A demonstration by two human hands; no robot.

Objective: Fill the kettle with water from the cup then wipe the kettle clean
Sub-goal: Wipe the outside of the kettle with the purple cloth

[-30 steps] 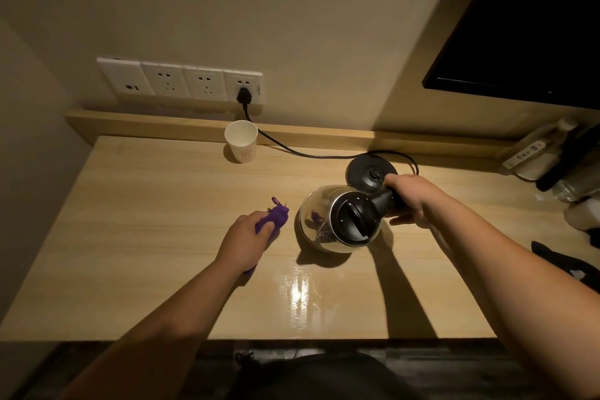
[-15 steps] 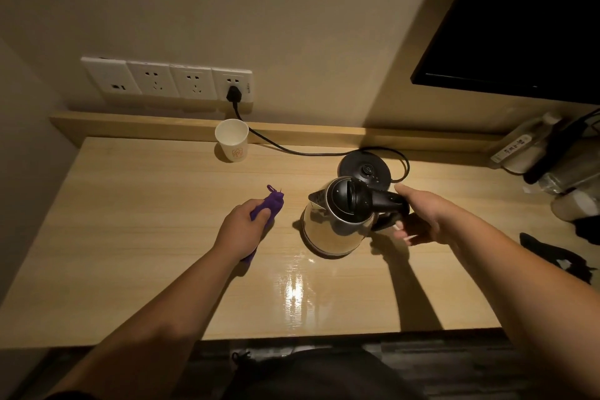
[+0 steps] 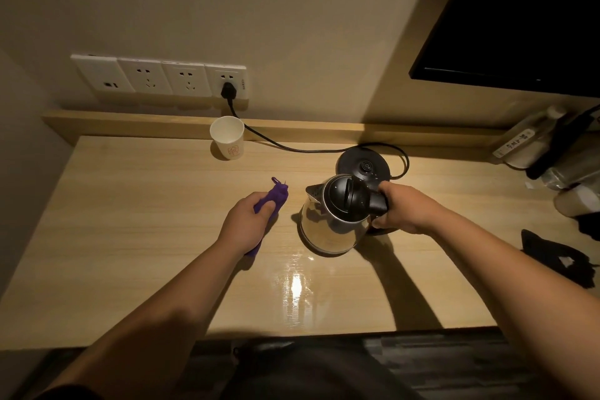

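While right hand (image 3: 401, 209) is gripping black handle of shiny steel kettle (image 3: 331, 221), left hand (image 3: 248, 221) is clutching crumpled purple cloth (image 3: 276, 196) just beside; white paper cup (image 3: 227, 137) standing well beyond; filling seemingly done, wiping pending.

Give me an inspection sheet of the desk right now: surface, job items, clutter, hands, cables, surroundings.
Surface: wooden desk, glossy glare patch near the front edge.
Job's things: steel kettle, lid closed, off its base; paper cup upright by the back ledge; purple cloth.
Clutter: dark items and bottles at the right edge, unclear.
Hands: left hand grips the cloth beside the kettle; right hand grips the kettle handle.
Cables: black cord runs from the plugged socket to the base.
Surroundings: wall socket strip, dark screen upper right.
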